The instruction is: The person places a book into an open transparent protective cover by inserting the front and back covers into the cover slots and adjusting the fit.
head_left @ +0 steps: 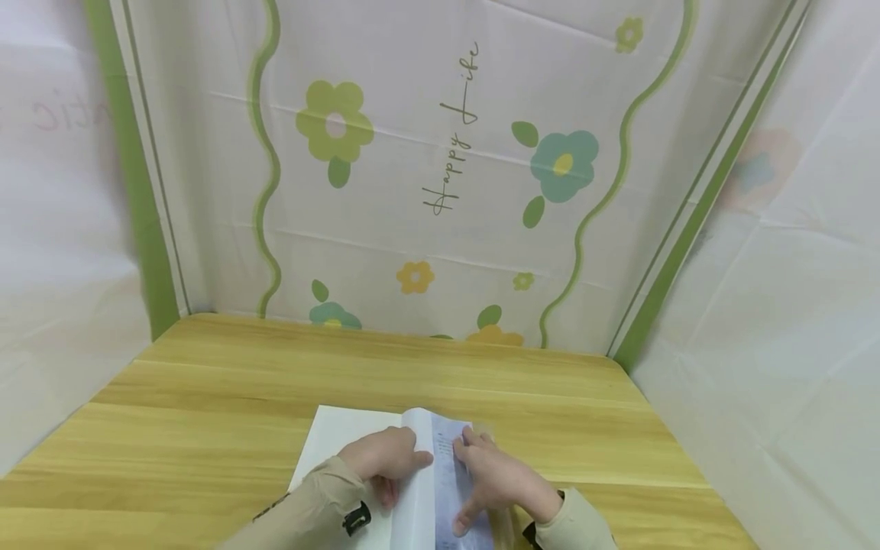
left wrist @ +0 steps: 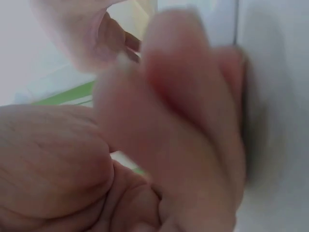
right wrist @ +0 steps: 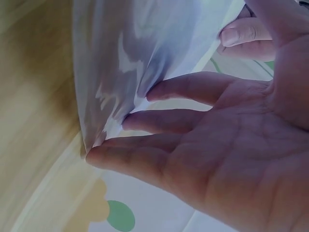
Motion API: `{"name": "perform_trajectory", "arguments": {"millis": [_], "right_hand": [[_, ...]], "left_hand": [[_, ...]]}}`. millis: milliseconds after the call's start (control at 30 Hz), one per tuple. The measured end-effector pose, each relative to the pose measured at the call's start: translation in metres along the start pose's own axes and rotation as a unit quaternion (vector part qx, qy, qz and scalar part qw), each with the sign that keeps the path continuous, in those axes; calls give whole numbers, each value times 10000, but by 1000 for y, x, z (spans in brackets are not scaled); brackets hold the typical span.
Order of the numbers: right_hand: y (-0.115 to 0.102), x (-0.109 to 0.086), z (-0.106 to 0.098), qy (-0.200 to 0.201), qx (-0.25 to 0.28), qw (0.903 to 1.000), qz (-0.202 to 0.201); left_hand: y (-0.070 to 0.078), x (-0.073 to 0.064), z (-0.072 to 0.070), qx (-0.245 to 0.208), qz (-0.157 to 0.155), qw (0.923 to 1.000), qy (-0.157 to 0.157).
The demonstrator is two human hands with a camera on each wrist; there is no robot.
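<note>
Book (head_left: 344, 431) lies open on the table (head_left: 206, 428) under left hand (head_left: 383, 457), fingers bent, grip unclear, and right hand (head_left: 500, 477), fingers spread straight, touching its glossy sheet (right wrist: 123, 58).

"Happy Life" (head_left: 450, 130) in dark-green script, written sideways on the white back curtain (head_left: 385, 206), pale letters (head_left: 72, 114) on the left curtain (head_left: 62, 206), too faint for sure reading, print lines (head_left: 445, 443) on the bluish page (head_left: 448, 485), too small to read

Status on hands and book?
Right hand, fingers extended, touching clear film. Left hand against white sheet, grip unclear. Book on table. No obstruction seen.
</note>
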State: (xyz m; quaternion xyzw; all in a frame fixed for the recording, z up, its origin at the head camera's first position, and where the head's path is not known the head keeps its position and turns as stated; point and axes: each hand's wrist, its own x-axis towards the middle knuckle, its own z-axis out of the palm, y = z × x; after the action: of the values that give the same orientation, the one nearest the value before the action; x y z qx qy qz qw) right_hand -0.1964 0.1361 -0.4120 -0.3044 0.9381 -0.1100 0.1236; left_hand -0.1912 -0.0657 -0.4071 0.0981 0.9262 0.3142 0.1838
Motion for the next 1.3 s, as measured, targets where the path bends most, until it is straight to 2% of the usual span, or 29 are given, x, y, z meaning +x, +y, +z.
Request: {"name": "perform_trajectory", "arguments": {"millis": [133,300,467,1300], "right_hand": [[0,0,1,-56,51,10000,49],[0,1,1,-105,207,9997,122],[-1,1,1,-37,209,9998,66],[-3,0,1,65,20,10000,-13]], "left_hand": [[-1,-3,-3,-65,-110,9999,-64],[-4,-2,-7,-16,-303,9995,13],[-6,1,-7,182,-278,9994,2],[-4,2,-6,128,-227,9997,17]]}}
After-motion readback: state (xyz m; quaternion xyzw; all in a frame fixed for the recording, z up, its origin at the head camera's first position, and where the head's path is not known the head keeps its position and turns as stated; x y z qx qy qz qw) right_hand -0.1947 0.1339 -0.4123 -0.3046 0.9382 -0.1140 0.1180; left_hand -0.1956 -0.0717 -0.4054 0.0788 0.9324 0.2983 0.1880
